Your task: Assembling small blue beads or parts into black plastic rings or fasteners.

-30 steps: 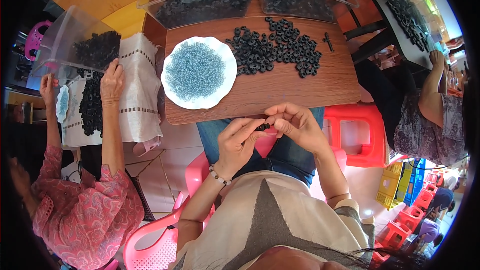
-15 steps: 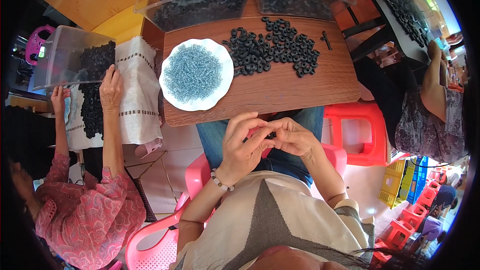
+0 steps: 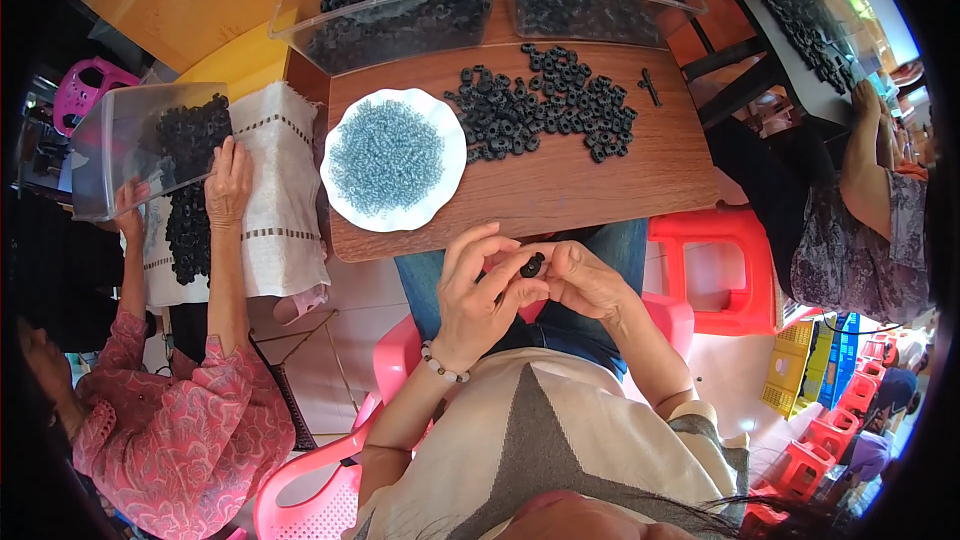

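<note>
Between the thumb and fingers of my left hand (image 3: pixel 480 290) is a small black ring-shaped plastic part (image 3: pixel 533 265). My right hand (image 3: pixel 592 285) is close on its right side, thumb and fingers pinched together; whether it also grips the part or something tiny is hidden. Both hands are over my lap, just off the table's near edge. On the brown table (image 3: pixel 590 190) a white scalloped plate (image 3: pixel 455 180) bears a heap of small bluish translucent pieces (image 3: pixel 388 155). Right of it spreads a pile of similar black parts (image 3: pixel 500 110).
Two clear bins (image 3: pixel 400 25) (image 3: pixel 590 10) of black parts stand at the table's far edge. A thin black piece (image 3: pixel 650 87) lies at the right. At left, another person (image 3: pixel 180 430) tips a clear bin (image 3: pixel 140 145) of black parts over white cloth. A red stool (image 3: pixel 715 265) stands at right.
The black part shows more openly now, as my right fingertips have shifted slightly off it. At left, the other person's clear bin has tilted lower at its near end.
</note>
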`<action>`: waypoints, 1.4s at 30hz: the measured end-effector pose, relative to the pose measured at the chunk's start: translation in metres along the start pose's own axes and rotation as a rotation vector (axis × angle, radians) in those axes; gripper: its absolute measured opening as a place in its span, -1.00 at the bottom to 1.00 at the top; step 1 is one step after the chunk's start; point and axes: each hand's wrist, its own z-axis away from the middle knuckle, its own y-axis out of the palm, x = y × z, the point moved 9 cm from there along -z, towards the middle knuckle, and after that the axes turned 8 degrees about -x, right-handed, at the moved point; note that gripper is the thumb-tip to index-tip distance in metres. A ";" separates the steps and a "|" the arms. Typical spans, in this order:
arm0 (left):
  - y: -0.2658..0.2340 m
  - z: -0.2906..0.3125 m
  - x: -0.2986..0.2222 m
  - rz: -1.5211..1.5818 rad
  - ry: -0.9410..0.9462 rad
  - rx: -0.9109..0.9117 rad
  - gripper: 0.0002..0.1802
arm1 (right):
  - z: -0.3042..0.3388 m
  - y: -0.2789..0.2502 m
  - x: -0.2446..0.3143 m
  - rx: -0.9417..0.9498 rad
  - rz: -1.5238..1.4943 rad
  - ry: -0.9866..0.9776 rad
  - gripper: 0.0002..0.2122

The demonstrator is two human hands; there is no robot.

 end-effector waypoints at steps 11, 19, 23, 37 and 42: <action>0.004 0.005 0.019 -0.003 -0.064 -0.030 -0.57 | -0.014 -0.009 0.041 -0.265 0.671 -0.246 -0.77; 0.009 0.014 0.047 0.126 -0.223 -0.083 -0.81 | -0.047 0.015 0.266 -0.562 1.295 -1.076 -0.78; 0.013 0.013 0.046 0.133 -0.211 -0.093 -0.86 | -0.053 0.009 0.352 -0.817 1.323 -1.343 -0.68; 0.013 0.015 0.052 0.143 -0.209 -0.083 -0.87 | -0.103 -0.044 0.203 -0.509 1.843 -0.728 -0.84; 0.015 0.017 0.056 0.134 -0.257 -0.054 -0.86 | -0.102 -0.041 0.181 -0.430 1.885 -0.743 -0.74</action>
